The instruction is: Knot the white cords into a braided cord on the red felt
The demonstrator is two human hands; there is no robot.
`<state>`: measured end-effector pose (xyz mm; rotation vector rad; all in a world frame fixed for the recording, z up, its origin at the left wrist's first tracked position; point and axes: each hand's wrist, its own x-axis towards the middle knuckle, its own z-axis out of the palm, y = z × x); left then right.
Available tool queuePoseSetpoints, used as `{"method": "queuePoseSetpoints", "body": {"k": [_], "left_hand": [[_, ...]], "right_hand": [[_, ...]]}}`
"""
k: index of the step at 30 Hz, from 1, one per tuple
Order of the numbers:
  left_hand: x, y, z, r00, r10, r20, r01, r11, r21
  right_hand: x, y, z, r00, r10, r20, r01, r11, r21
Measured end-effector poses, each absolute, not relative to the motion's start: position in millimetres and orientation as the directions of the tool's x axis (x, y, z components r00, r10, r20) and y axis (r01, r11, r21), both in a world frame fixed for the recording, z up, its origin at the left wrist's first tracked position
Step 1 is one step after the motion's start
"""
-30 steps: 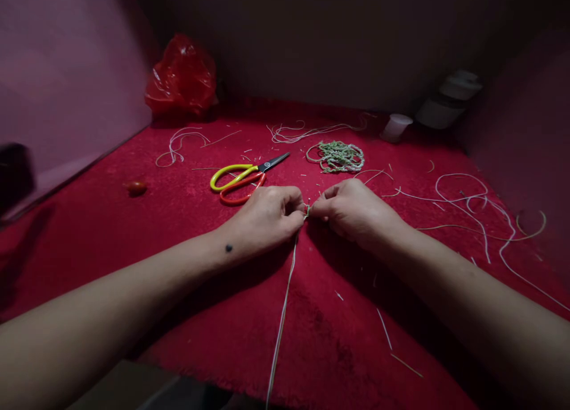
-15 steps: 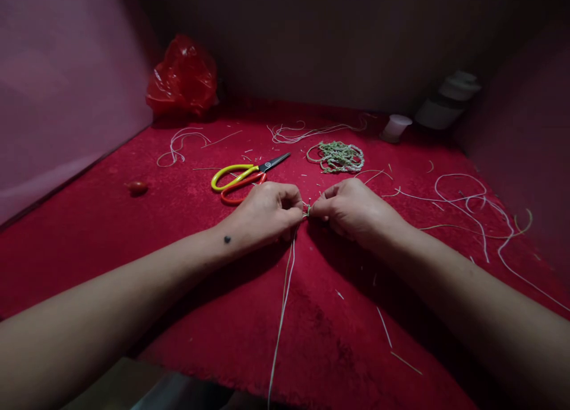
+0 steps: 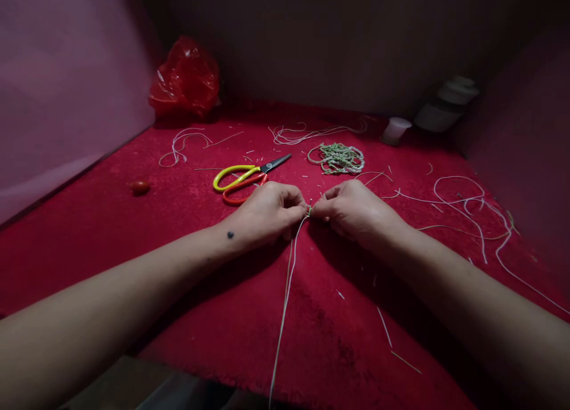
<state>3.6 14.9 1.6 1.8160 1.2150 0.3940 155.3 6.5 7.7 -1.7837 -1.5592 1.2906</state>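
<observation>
Between my fingertips is a small knotted green-and-white cord (image 3: 309, 210), mostly covered by the fingers. My left hand (image 3: 279, 211) pinches it from the left. From the other side, the thumb and fingers of my right hand (image 3: 347, 207) are closed on it too. Long loose cord ends (image 3: 287, 291), one white and one tan, trail from the knot toward the table's front edge. Just beyond my left hand lie scissors (image 3: 249, 177) with one yellow and one red handle. A bundle of braided green and white cord (image 3: 337, 158) rests past my right hand.
Loose threads (image 3: 485, 205) curl over the red tabletop (image 3: 200, 327) at right, with others at the back. Farther off are a red plastic bag (image 3: 184, 80), a white spool (image 3: 396, 129) and a white-capped bottle (image 3: 447, 104). A small red oval object (image 3: 139, 187) lies left.
My left fingers have come slightly closer to my right at the knot. The trailing white cord now shows up to the knot, in front of my left fingertips. The view has shifted slightly.
</observation>
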Motion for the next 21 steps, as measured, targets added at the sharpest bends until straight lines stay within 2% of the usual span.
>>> {"method": "queuePoseSetpoints", "body": {"k": [3, 7, 13, 17, 21], "left_hand": [[0, 16, 5, 0.513, 0.813, -0.275, 0.523, -0.042, 0.851], [-4, 20, 10, 0.580, 0.738, -0.345, 0.532, -0.023, 0.846], [-5, 23, 14, 0.692, 0.650, -0.315, 0.532, -0.163, 0.831], [-8, 21, 19, 0.731, 0.579, -0.361, 0.562, -0.209, 0.800], [-16, 17, 28, 0.762, 0.410, -0.501, 0.575, -0.072, 0.815]], "right_hand": [[155, 7, 8, -0.072, 0.934, -0.351, 0.523, -0.264, -0.810], [155, 6, 8, -0.068, 0.933, -0.353, 0.538, -0.264, -0.801], [154, 5, 12, -0.082, 0.925, -0.372, 0.538, -0.273, -0.797], [152, 4, 14, -0.059, 0.922, -0.382, 0.540, -0.292, -0.789], [151, 3, 13, -0.039, 0.924, -0.379, 0.533, -0.302, -0.790]]}}
